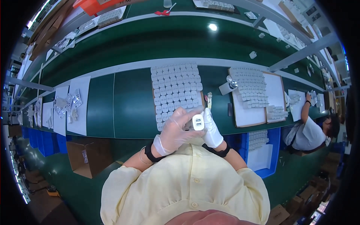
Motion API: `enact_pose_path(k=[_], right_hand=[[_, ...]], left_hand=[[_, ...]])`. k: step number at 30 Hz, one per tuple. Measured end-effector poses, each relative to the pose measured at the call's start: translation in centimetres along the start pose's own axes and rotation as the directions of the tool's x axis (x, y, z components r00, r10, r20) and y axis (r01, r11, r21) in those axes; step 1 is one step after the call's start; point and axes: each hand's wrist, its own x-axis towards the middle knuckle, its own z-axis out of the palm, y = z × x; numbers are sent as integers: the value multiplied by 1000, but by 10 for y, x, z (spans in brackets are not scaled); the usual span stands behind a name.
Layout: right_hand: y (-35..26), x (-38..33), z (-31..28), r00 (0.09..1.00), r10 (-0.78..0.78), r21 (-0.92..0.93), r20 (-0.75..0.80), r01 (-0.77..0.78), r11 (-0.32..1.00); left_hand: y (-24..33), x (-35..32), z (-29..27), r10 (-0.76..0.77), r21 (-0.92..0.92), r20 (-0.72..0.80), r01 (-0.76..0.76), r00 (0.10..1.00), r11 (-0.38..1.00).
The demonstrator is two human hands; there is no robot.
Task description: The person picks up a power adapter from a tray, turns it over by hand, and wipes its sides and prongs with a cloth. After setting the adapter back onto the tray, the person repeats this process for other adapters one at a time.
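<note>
A white USB charger (pixel 198 122), its two-port face turned up, is held in front of my chest. My left hand (pixel 175 129), in a thin translucent glove, is closed around it with fingers above and thumb below. On the other side, my right hand (pixel 212 133), in a white glove, is closed against the charger; its fingertips are partly hidden. Beyond my hands, rows of similar white chargers (pixel 176 88) stand packed on a board. A slim, pale yellow-green item (pixel 209 100) sticks up just past my right fingers; its kind is unclear.
A metal-topped bottle (pixel 227 88) stands before another board of white pieces (pixel 252 84). White sheets (pixel 78 120) with small bags lie left. Below the bench are a cardboard box (pixel 84 159) and a blue crate (pixel 275 153). A co-worker (pixel 313 133) sits at the right.
</note>
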Motion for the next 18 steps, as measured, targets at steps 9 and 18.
enact_pose_path(k=[9,18], right_hand=[[-10,0,-1,999,-12,-11,43,13,1000],[-24,-1,2,988,-94,-267,126,125,955]], left_hand=[[3,0,-9,-30,6,93,29,995,1000],[-9,-4,-12,23,-63,150,-14,988,998]])
